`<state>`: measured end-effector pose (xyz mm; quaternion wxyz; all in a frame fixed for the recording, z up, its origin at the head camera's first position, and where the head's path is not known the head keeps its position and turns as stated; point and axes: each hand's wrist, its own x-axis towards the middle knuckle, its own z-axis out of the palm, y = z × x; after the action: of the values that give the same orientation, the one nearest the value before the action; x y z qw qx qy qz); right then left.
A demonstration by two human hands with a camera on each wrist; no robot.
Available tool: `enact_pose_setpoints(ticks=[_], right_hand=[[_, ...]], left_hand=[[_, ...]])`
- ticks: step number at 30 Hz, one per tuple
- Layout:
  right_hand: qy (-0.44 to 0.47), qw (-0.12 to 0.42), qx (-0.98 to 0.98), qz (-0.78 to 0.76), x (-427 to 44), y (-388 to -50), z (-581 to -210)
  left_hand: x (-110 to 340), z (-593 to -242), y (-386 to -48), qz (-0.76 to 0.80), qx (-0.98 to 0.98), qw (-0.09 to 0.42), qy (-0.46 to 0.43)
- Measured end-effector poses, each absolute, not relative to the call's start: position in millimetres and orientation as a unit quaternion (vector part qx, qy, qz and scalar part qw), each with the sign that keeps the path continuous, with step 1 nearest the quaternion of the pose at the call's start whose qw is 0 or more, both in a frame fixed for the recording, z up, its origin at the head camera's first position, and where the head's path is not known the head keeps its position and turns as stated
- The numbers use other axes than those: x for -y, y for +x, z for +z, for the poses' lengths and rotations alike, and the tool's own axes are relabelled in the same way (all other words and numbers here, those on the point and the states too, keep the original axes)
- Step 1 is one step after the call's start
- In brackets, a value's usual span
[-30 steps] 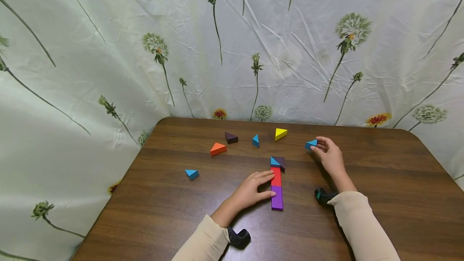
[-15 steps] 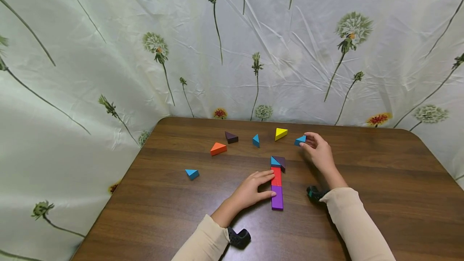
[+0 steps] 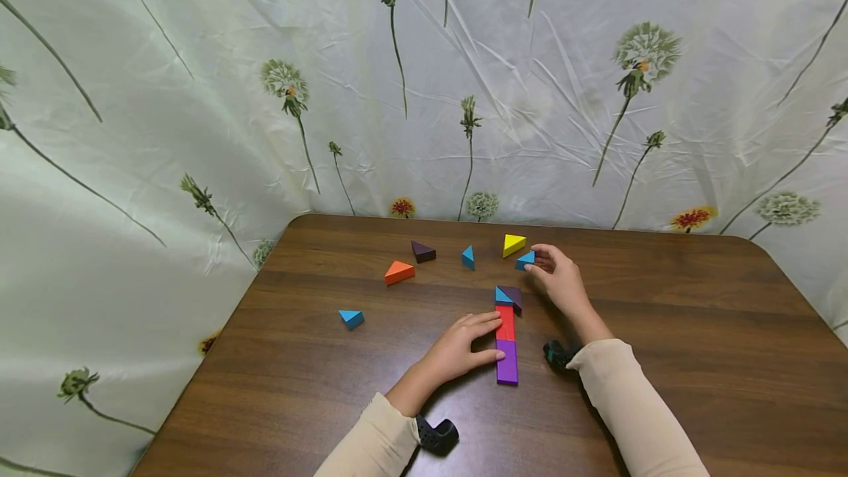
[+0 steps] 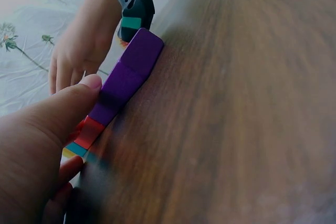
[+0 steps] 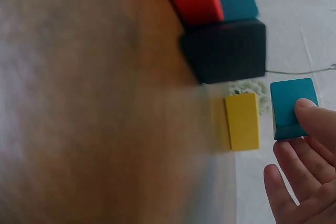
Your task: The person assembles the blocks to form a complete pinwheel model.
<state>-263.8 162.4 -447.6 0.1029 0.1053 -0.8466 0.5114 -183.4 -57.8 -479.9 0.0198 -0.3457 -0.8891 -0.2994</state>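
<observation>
My left hand [image 3: 457,348] rests beside a column of blocks, its fingertips and thumb touching the red block [image 3: 505,324] and the purple block [image 3: 506,363]. At the column's far end a small blue triangle [image 3: 502,296] lies against a dark triangle [image 3: 513,296]. In the left wrist view the thumb touches the side of the purple block [image 4: 126,77]. My right hand [image 3: 563,285] pinches a blue triangular block [image 3: 525,261] between thumb and fingers, close to the yellow triangle [image 3: 513,244]. The right wrist view shows the thumb on the held blue block [image 5: 289,106].
Loose on the brown table [image 3: 298,389] lie a dark triangle [image 3: 423,252], an orange triangle [image 3: 400,272], a blue triangle [image 3: 468,258] and another blue one [image 3: 351,319] farther left. A flower-patterned curtain [image 3: 424,94] hangs behind the table.
My right hand has moved left with the blue triangular block, from the right side to near the yellow triangle. The left hand and the column stay where they were.
</observation>
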Motion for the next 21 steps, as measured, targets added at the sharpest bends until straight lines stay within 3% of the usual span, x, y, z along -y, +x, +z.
enact_pose_setpoints(ticks=[21], right_hand=[[0.114,0.044,0.872,0.474,-152.2,-264.2,-462.8]], left_hand=[[57.6,-479.3,-183.6,-0.306,0.885,0.02,-0.35]])
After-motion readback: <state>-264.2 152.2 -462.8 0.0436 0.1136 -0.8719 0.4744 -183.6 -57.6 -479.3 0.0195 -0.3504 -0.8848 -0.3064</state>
